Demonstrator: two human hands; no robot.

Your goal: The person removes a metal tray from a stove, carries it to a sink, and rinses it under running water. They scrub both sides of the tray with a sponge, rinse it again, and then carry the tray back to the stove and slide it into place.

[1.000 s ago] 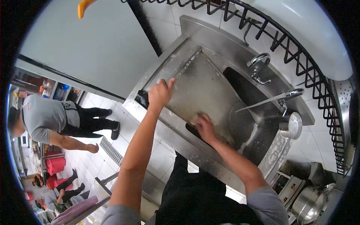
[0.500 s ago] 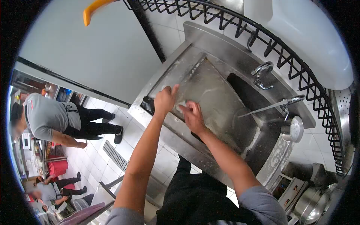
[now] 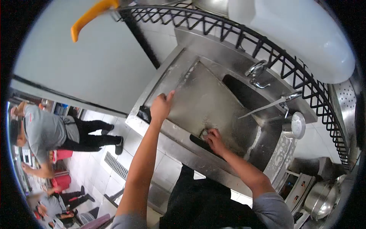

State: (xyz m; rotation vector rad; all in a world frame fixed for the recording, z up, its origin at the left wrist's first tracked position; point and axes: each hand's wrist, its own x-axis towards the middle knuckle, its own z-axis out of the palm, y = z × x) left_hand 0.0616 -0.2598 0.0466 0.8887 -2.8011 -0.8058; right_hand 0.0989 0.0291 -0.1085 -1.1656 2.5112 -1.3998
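Observation:
A large, flat metal tray (image 3: pixel 204 93) lies wet across the steel sink (image 3: pixel 152 86). My left hand (image 3: pixel 160 107) is closed on its left edge, thumb up along the rim. My right hand (image 3: pixel 215 141) presses a small pale scrubbing pad (image 3: pixel 205 133) to the tray near its front edge; the fingers partly hide the pad. Water runs from the right-hand tap (image 3: pixel 293 96) in a thin stream onto the tray's right part. Dark gaps of the basin show behind and in front of the tray.
A black wire rack (image 3: pixel 263 40) curves overhead, with a large white container (image 3: pixel 293 34) on it. A metal pot (image 3: pixel 292 128) stands at the sink's right corner; a larger steel pot (image 3: pixel 322 198) is lower right. Two co-workers, one nearer (image 3: pixel 45 129), stand at left.
My right hand has moved right and toward me across the tray with the pad. My left hand stays at the left edge. The nearer co-worker's arm has shifted.

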